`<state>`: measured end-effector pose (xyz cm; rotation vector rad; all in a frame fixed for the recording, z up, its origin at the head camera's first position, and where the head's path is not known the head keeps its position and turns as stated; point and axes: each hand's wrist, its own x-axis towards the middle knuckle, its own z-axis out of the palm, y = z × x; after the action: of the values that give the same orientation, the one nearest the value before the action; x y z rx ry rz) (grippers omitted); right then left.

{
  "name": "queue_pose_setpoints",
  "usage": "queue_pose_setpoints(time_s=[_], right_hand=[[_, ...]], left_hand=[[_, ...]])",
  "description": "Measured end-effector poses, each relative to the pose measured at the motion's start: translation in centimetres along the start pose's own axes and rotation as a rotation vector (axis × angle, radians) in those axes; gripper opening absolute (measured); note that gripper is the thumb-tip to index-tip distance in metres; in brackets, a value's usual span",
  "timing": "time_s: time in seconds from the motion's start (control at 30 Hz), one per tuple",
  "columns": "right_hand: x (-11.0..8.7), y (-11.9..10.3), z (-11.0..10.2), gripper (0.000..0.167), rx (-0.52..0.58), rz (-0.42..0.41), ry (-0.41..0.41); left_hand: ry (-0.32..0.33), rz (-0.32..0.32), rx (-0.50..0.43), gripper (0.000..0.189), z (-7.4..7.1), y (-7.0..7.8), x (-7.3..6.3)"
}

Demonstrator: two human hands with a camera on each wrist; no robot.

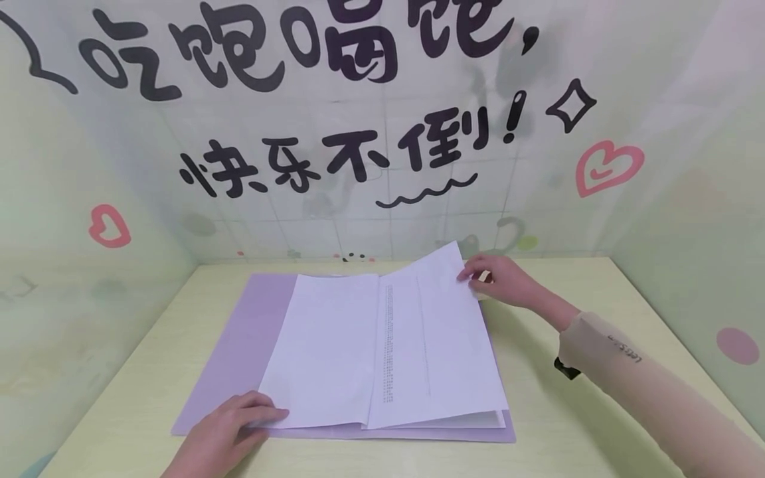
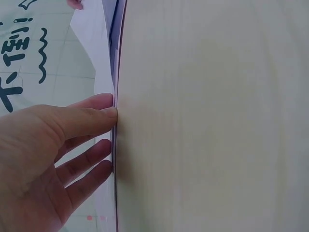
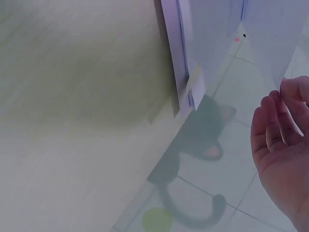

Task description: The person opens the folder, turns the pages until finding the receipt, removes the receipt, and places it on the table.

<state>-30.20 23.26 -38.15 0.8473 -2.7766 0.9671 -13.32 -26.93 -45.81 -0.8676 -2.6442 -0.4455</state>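
Note:
A purple folder [image 1: 230, 352] lies open on the table, with white sheets [image 1: 323, 345] spread over it. My right hand [image 1: 502, 282] pinches the far right edge of a white page [image 1: 448, 345] with faint lines of print, and that corner is raised above the stack. In the right wrist view, thumb and fingertips [image 3: 275, 96] meet at the page's corner. My left hand [image 1: 230, 425] rests at the near left, its fingers on the left-hand page. The left wrist view has the left thumb [image 2: 108, 114] at the folder's near edge.
Pale wood-grain table [image 1: 538, 425] surrounds the folder. A light wall [image 1: 358, 232] with black lettering and drawings stands behind the table, and side walls rise at left and right. A dark band [image 1: 566, 368] shows below the right sleeve [image 1: 633, 372].

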Motion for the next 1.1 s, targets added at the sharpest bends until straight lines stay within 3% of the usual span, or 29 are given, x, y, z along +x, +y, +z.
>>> queue_pose_setpoints(time_s=[0.27,0.67,1.1], right_hand=[[1.0,-0.8,-1.4,0.024,-0.002,-0.031,-0.060],[3.5,-2.3,-1.3,0.009,-0.046,-0.115,0.017],[6.5,-4.5,-1.2,0.010,-0.095,-0.237,0.030]], left_hand=[[0.008,-0.023,0.010,0.045,-0.2,0.3,-0.1],[0.019,-0.042,0.020,0.045,-0.2,0.7,-0.1],[0.022,-0.027,0.015,0.040,-0.2,0.3,-0.2]])
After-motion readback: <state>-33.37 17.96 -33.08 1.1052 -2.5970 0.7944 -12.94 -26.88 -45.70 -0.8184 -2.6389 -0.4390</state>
